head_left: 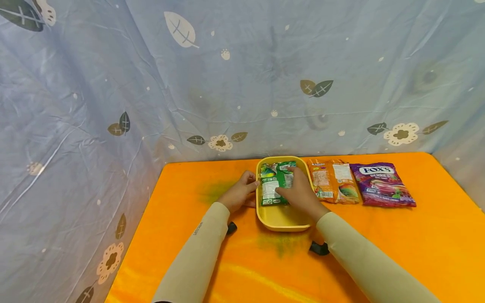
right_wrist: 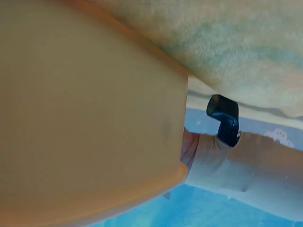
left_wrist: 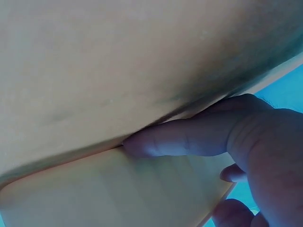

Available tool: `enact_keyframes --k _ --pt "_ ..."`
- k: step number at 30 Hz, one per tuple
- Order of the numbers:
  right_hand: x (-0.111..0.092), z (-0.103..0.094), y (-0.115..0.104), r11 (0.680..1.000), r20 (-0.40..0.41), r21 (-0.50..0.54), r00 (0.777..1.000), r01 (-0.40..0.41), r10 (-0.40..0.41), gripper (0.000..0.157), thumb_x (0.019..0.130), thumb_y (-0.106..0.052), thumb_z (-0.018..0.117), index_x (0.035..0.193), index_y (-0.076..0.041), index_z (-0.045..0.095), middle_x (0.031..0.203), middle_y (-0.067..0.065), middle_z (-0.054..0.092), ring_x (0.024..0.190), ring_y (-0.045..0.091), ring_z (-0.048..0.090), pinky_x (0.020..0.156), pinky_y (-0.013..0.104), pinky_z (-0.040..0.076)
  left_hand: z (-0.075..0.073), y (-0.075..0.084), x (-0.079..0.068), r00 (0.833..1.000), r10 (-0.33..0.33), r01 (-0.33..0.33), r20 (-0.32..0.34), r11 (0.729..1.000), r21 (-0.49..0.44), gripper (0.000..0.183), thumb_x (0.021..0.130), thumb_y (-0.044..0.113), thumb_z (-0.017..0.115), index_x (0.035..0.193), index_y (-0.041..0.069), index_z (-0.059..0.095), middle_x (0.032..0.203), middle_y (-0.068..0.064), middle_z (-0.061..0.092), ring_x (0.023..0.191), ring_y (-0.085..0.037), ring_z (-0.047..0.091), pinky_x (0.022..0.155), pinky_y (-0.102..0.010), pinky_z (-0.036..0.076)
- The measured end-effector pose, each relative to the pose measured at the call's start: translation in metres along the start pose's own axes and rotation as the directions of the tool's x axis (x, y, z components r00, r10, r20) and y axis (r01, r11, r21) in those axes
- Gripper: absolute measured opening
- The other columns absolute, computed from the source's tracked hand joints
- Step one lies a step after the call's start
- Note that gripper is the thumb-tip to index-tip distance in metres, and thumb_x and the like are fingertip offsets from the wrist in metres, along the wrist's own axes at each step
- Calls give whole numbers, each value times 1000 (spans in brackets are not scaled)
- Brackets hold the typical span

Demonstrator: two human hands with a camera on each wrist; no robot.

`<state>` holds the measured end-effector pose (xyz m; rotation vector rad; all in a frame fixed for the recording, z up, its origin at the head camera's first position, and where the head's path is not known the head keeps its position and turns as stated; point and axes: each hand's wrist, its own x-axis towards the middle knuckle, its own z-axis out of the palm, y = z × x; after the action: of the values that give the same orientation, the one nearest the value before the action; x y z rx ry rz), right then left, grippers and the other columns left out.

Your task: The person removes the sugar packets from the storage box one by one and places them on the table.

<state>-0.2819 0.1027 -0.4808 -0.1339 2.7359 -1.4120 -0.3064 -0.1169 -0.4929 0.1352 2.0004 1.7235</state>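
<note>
A yellow plastic tray (head_left: 282,219) with raised walls stands on the orange cloth. Inside it, toward the far end, lies a green candy bag (head_left: 270,189), its printed back facing up. My right hand (head_left: 303,195) reaches over the tray's right wall and holds the bag, thumb on its face and fingers near its upper right corner. At the tray's left wall, my left hand (head_left: 238,193) grips the side. The left wrist view shows a finger (left_wrist: 180,137) against the tray wall (left_wrist: 94,194). In the right wrist view the tray wall (right_wrist: 94,118) hides the right hand.
Right of the tray lies an orange candy bag (head_left: 333,183), and beside it a purple Fox's Berries candy bag (head_left: 382,185). An orange cloth (head_left: 189,189) covers the table. Patterned curtains (head_left: 246,84) hang behind and at the sides. A black wrist camera (head_left: 319,248) shows under the right forearm.
</note>
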Motion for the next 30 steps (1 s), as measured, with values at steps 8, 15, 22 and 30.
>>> enact_keyframes --k 8,15,22,30 --pt "-2 -6 -1 991 29 112 997 -69 66 82 88 -27 70 148 -9 19 146 20 30 129 37 36 102 57 32 1 -1 1 1000 7 -7 -3 1000 -2 22 102 29 47 120 18 39 136 -2 39 117 -22 50 70 -46 56" --pt "0 -8 1 972 45 207 994 -111 104 79 88 -24 70 148 -11 20 145 23 29 127 36 37 102 53 35 2 -3 3 1000 7 -7 -5 1000 -2 22 102 29 48 118 18 38 134 -3 39 112 -24 54 69 -47 56" --pt "0 -7 3 967 57 222 992 -122 112 78 90 -18 67 150 -17 17 145 19 28 116 34 45 94 49 43 1 -5 4 1000 6 -6 -5 1000 -20 27 102 29 49 121 15 36 133 -2 40 113 -23 53 70 -47 56" --pt "0 -8 4 964 44 244 995 -101 93 82 92 -13 65 153 -17 10 141 17 32 114 33 45 89 47 46 0 -5 3 1000 10 -10 -1 1000 -9 27 102 29 48 122 16 36 133 -3 39 110 -25 54 69 -46 56"
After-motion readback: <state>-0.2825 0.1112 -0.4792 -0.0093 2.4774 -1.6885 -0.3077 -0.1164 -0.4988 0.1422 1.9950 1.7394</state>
